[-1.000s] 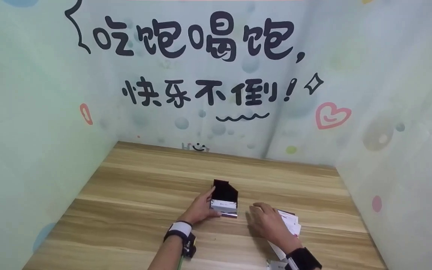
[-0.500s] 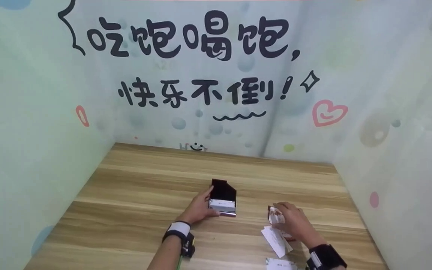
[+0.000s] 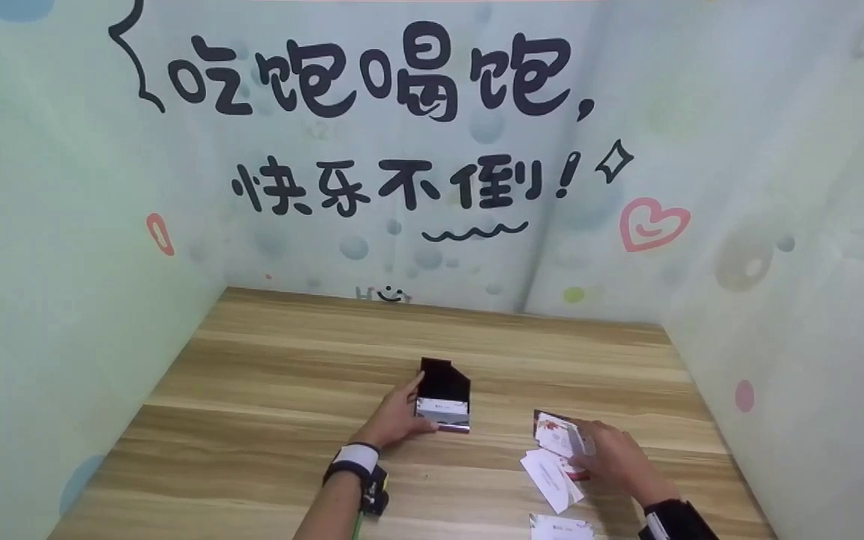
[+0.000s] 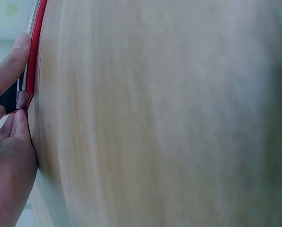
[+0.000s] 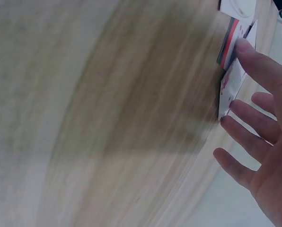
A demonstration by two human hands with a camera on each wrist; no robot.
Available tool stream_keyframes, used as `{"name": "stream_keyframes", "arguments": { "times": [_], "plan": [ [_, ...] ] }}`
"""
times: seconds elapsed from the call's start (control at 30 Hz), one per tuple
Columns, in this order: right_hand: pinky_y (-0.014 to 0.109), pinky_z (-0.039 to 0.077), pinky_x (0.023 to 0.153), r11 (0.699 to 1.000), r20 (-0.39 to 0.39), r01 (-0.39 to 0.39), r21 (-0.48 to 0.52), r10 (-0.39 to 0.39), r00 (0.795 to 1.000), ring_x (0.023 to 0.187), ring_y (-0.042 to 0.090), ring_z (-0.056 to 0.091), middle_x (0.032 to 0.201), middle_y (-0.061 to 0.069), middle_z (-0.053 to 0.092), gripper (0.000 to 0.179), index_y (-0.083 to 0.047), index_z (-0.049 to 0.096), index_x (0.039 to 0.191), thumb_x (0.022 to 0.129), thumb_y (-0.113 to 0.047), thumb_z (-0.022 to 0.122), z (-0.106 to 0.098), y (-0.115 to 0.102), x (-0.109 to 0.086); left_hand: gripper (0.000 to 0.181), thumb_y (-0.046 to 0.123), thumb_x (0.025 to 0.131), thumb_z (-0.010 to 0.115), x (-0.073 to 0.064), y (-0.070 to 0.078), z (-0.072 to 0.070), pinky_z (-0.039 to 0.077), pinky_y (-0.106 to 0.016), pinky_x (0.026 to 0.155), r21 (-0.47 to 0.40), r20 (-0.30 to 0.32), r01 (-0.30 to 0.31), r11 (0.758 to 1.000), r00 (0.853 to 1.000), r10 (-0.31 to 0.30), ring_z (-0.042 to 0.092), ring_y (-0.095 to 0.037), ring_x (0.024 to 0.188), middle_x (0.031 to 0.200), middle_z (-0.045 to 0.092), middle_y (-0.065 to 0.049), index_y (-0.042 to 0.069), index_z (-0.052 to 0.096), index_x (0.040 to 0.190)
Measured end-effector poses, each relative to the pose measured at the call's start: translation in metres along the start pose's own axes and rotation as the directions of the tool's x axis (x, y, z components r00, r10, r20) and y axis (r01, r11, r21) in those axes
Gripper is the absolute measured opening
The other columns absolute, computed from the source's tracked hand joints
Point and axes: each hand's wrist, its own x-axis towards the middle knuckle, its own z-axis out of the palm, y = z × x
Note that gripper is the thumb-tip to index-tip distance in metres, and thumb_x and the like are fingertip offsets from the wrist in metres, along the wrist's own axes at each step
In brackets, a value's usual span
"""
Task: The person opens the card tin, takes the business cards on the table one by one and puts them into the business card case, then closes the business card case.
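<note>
Pale printed walls (image 3: 312, 259) stand round a wood-grain desk (image 3: 214, 420). Noted left to right.

Left grip (image 3: 396, 420), a bare hand with a small camera (image 3: 376, 491) at the wrist, pinches the left side of an open card case (image 3: 445, 381), thumb at its near edge. Case lies mid-desk. Contents: a white printed card (image 3: 442, 406) shows across it above a grey band; cannot tell whether others lie beneath. Far half of the interior looks black.

Right grip (image 3: 616, 454), well apart from the case, is spread beside loose cards (image 3: 547, 480). Right wrist view: fingers apart, thumb tip over a card; contact uncertain. Nearer the person, a separate white card (image 3: 561, 527) is cut off by the view's edge.

Step in hand, my judgement: arranging or taking up loose cards while the case is steadied. Next move probably calls for thumb and finger closing on one thin edge without scattering the rest.
</note>
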Motion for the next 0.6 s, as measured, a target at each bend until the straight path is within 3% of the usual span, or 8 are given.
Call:
{"name": "stream_keyframes", "arguments": {
  "times": [0.13, 0.3, 0.6],
  "plan": [
    [0.057, 0.055, 0.090, 1.000, -0.030, 0.020, 0.007, -0.020, 0.999, 0.104, 0.037, 0.069, 0.114, 0.020, 0.072, 0.054, -0.003, 0.065, 0.128, 0.078, -0.016, 0.084, -0.0014, -0.0005, -0.0028, 0.103, -0.001, 0.076, 0.083, 0.0000, 0.0008, -0.0004, 0.037, -0.050, 0.118, -0.052, 0.015, -0.016, 0.999, 1.000, 0.016, 0.031, -0.049, 0.145, 0.158, 0.022, -0.038, -0.008, 0.018, 0.156],
    [0.048, 0.054, 0.077, 1.000, -0.067, 0.032, -0.001, -0.032, 0.997, 0.088, 0.022, 0.066, 0.107, 0.013, 0.073, 0.052, -0.005, 0.068, 0.125, 0.077, -0.016, 0.084, -0.0017, -0.0017, -0.0047, 0.104, -0.006, 0.077, 0.080, -0.0008, 0.0018, -0.0002, 0.038, -0.049, 0.118, -0.121, 0.036, -0.034, 0.992, 0.999, 0.039, 0.028, -0.051, 0.146, 0.158, 0.017, -0.040, -0.011, 0.013, 0.155],
    [0.048, 0.049, 0.081, 0.999, -0.040, -0.021, -0.029, 0.020, 0.999, 0.084, 0.015, 0.059, 0.102, 0.009, 0.071, 0.052, -0.008, 0.068, 0.124, 0.077, -0.019, 0.085, -0.0015, -0.0026, -0.0042, 0.101, -0.002, 0.077, 0.082, -0.0011, 0.0016, 0.0001, 0.037, -0.051, 0.118, -0.064, 0.017, -0.033, 0.997, 0.999, 0.034, 0.032, -0.049, 0.145, 0.157, 0.023, -0.039, -0.010, 0.017, 0.155]
  ]
}}
